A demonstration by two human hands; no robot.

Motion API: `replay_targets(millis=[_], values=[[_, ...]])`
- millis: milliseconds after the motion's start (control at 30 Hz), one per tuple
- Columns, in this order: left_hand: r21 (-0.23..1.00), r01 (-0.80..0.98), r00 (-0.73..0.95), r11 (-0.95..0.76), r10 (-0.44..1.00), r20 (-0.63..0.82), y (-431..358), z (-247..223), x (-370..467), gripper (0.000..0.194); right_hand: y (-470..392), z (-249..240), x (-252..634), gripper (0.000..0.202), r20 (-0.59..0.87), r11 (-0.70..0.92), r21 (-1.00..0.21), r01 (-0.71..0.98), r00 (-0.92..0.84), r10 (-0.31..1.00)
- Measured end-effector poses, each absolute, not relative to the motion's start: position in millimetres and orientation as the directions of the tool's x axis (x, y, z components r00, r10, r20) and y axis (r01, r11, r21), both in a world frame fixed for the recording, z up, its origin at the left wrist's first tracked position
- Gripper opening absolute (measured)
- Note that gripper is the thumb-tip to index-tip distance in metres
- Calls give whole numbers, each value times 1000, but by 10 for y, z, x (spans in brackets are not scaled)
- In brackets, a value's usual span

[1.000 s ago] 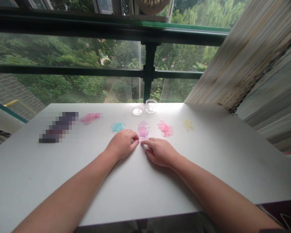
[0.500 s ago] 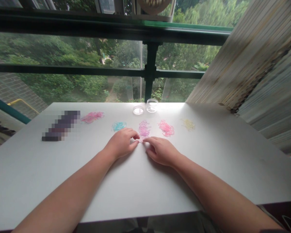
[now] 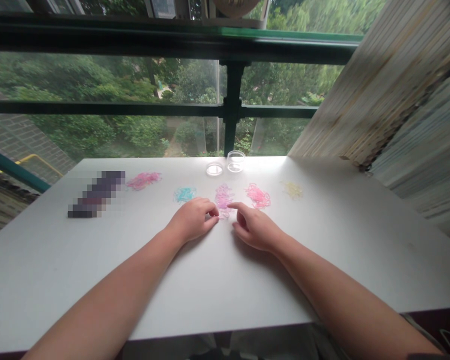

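Small thin elastic bands lie in loose heaps on the white table. Closest to both hands is the purple heap, with a few pale pink bands at its near end. My left hand rests at the left of those bands, fingers curled and thumb tip close to the index tip; whether a band is between them is too small to see. My right hand stretches its index finger onto the purple heap's right edge, with the thumb held apart and nothing visible in it.
A teal heap, a red-pink heap, a yellow heap and a pink mixed heap lie around. Behind stand a clear round container and its lid. A pixelated dark object sits at left.
My right hand has moved slightly right and away from my left fingertips, its index now on the purple heap. More pale pink bands show between the hands. My left hand has barely shifted.
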State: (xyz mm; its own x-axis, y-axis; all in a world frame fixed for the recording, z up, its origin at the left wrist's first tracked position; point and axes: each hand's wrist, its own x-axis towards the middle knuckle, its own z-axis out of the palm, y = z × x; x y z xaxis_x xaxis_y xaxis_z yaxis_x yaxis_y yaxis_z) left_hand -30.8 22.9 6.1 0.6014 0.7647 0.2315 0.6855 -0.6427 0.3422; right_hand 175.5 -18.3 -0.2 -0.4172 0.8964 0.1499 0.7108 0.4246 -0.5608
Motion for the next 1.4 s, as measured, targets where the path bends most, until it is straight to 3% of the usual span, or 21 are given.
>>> replay_targets(millis=[333, 767, 867, 967, 1067, 1133, 1233, 1400], values=[[357, 666, 607, -655, 754, 251, 252, 44, -187, 12, -155, 1, 1800, 47, 179, 405, -613, 678, -381, 907], [479, 593, 573, -647, 757, 313, 276, 76, -413, 20, -78, -62, 1911, 36, 181, 386, -732, 561, -386, 905], [501, 629, 468, -594, 804, 367, 372, 83, -561, 21, -77, -45, 1914, 26, 171, 369, -742, 560, -374, 912], [543, 693, 239, -475, 861, 448, 550, 85, -907, 23, -75, -24, 1928, 6, 160, 374, -729, 573, -389, 907], [601, 749, -85, -278, 859, 505, 710, 50, -1390, 28, -80, -30, 1951, 26, 112, 390, -698, 600, -447, 887], [626, 777, -288, -72, 844, 453, 756, 4, -1680, 33, -80, -62, 1969, 36, 70, 392, -680, 619, -478, 876], [614, 789, -368, 33, 825, 429, 762, -76, -1922, 32, -64, -129, 1991, 39, 49, 393, -646, 654, -478, 877], [547, 835, -323, 64, 861, 393, 782, -157, -1907, 27, -52, -172, 1988, 38, 36, 395, -613, 684, -476, 879]])
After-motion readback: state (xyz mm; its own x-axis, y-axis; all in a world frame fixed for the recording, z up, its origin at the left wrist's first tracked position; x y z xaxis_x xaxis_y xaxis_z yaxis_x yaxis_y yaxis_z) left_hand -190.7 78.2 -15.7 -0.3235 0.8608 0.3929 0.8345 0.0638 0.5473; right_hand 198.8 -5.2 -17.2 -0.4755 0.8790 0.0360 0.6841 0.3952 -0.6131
